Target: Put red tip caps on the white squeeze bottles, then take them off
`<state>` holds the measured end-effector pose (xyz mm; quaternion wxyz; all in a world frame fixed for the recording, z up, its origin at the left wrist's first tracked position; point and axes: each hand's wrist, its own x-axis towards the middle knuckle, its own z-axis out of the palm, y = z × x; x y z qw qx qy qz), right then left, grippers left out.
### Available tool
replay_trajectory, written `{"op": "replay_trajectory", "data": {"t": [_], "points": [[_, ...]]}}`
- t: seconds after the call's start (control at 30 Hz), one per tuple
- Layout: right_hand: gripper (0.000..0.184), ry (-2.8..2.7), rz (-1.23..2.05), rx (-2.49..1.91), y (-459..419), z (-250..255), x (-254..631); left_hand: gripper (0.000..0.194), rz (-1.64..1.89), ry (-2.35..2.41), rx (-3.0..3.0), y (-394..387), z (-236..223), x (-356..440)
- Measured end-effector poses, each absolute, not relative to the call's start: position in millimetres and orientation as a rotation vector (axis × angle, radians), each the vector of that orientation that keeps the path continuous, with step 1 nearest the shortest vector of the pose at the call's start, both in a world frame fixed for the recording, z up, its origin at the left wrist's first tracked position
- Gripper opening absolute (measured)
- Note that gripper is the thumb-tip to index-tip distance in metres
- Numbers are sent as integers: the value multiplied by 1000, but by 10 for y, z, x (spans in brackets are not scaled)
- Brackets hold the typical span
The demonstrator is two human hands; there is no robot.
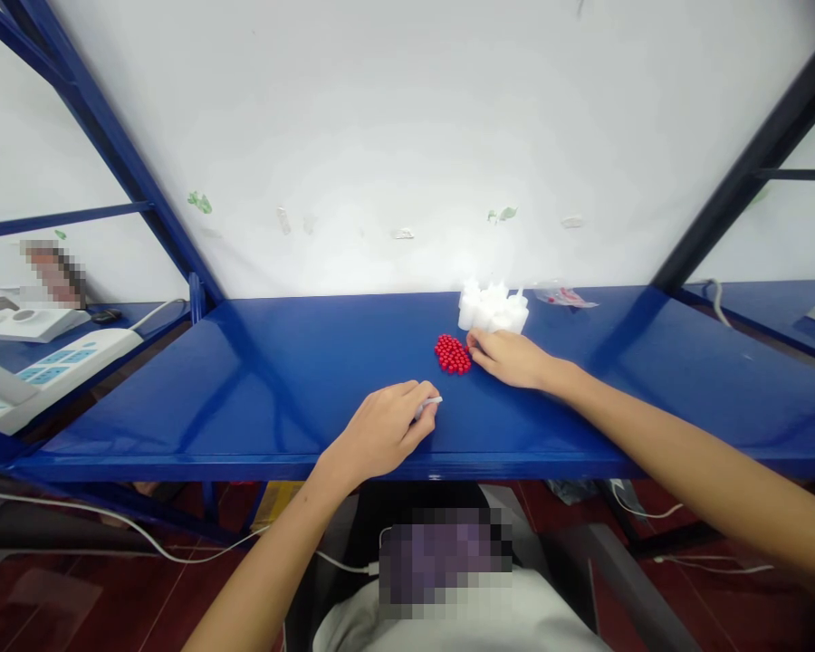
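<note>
My left hand (395, 421) is closed around a small white squeeze bottle (433, 401). Its thin pale tip sticks out past the thumb and forefinger, and most of its body is hidden in the palm. My right hand (506, 355) has its fingertips pinched together at the right edge of a flat cluster of small round red pieces (452, 354). Whatever is between those fingertips is hidden. Right behind that hand stands a tight group of several white bottles (491, 306) with narrow pointed tips.
The blue table (299, 362) runs back to a white wall. A clear plastic bag (562, 294) with red bits in it lies to the right of the bottles. Blue frame posts (119, 136) rise at both sides. A white power strip (68, 367) lies at the far left.
</note>
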<state>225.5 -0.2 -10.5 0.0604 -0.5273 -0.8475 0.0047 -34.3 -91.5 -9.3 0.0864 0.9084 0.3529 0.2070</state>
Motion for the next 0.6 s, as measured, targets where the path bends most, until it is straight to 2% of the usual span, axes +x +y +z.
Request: {"op": "replay_trajectory", "data": {"t": [0.47, 0.6], "points": [[26, -2430, -17, -1537, -6, -142, 2176, 26, 598, 1074, 2670, -911, -98, -338], [29, -2406, 111, -1259, -204, 1, 2131, 23, 638, 1091, 2621, -933, -80, -347]]}}
